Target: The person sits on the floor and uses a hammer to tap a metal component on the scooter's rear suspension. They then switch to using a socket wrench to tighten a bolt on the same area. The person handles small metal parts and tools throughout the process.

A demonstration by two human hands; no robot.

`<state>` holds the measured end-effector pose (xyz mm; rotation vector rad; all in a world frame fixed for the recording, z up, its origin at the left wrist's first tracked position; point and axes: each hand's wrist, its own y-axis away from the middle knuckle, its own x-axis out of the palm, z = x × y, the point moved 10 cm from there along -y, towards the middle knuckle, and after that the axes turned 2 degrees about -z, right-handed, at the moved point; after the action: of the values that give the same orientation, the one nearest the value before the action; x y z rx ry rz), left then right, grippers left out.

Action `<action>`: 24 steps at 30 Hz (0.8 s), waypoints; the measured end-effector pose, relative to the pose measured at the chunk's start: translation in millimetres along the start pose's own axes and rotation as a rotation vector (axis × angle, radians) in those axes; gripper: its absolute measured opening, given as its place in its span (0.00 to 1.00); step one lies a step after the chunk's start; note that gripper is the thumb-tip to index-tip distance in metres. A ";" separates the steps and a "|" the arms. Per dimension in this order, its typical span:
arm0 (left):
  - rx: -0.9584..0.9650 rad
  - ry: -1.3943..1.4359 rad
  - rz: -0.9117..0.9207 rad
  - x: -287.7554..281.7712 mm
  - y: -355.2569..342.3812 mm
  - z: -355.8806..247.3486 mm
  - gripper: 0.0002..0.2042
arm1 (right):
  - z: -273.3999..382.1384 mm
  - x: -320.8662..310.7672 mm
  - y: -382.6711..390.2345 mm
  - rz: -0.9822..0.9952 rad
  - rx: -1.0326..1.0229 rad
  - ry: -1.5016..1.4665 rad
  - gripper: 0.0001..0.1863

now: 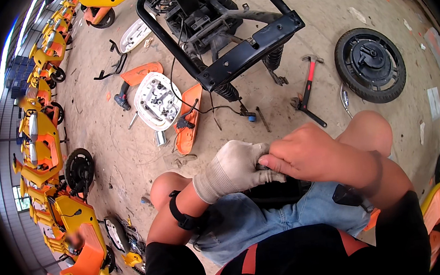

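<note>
My left hand (239, 168), in a whitish knit work glove, is closed in front of my lap. Pressed up against it is my bare right hand (303, 150), its fingers also curled shut. Whatever lies between them is hidden by the fingers; only a small dark bit shows at the thumbs. Just beyond the hands stands a black scooter frame (247, 52) with its rear shock absorber (274, 58) hanging down. A loose coil spring (263, 119) and a cable end with a blue connector (251, 118) lie on the floor before me.
Right of the frame lie a red-handled hammer (311, 76), an adjustable wrench (308, 111) and a hub-motor wheel (370, 65). To the left are a white plastic cover (158, 101), orange panels (190, 120) and a power drill (123, 97). Yellow scooters (51, 158) line the left wall.
</note>
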<state>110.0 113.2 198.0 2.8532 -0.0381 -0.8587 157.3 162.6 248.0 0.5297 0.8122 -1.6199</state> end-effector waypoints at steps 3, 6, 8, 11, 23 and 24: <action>0.007 0.056 0.029 2.3 2.7 -1.9 0.25 | -5.9 3.3 -0.5 0.050 0.056 -0.161 0.24; -0.024 0.142 0.094 1.6 3.8 -6.7 0.24 | -10.4 4.9 -1.6 0.130 0.156 -0.384 0.24; -0.022 0.180 0.104 1.4 3.9 -7.9 0.23 | -10.2 7.3 -2.3 0.179 0.200 -0.523 0.25; 0.020 0.201 0.081 0.6 4.6 -8.7 0.22 | -9.1 7.5 -2.2 0.181 0.186 -0.512 0.24; 0.136 0.181 0.159 4.0 5.9 -7.9 0.22 | -1.9 11.0 -0.4 0.210 0.162 -0.593 0.25; 0.135 0.175 0.174 3.8 4.9 -10.2 0.22 | -1.9 9.5 0.7 0.191 0.150 -0.595 0.25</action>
<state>118.9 109.6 205.1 2.9821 -0.3297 -0.5913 155.9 157.8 239.6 0.1961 0.1925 -1.5474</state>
